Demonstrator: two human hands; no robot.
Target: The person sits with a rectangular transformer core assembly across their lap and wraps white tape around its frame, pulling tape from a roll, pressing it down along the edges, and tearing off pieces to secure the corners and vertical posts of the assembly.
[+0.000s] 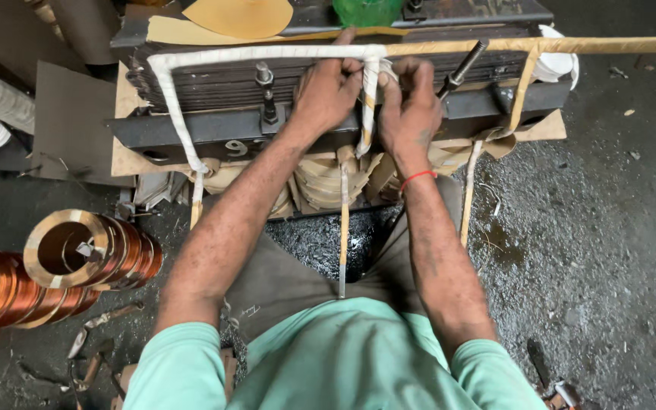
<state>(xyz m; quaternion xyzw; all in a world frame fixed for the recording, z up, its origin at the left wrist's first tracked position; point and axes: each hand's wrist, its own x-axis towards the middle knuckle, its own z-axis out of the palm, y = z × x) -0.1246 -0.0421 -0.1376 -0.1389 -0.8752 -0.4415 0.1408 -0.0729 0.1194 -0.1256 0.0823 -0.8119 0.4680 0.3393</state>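
A dark laminated steel core block (214,83) with bolts stands in front of me on the floor. A stiff lead bar runs across its top, wrapped in white tape (252,53) on the left part and bare tan (609,44) on the right. A vertical taped lead (368,106) drops from the bar between my hands. My left hand (326,93) grips the bar and the vertical lead from the left. My right hand (410,106) pinches the white tape at the joint from the right; a red thread circles its wrist.
Copper strip coils (77,254) lie on the floor at the left. Paper-wrapped windings (328,178) sit under the core. A long bolt (461,68) angles up beside my right hand. A green object (366,11) rests on top. Gritty dark floor (594,228) spreads to the right.
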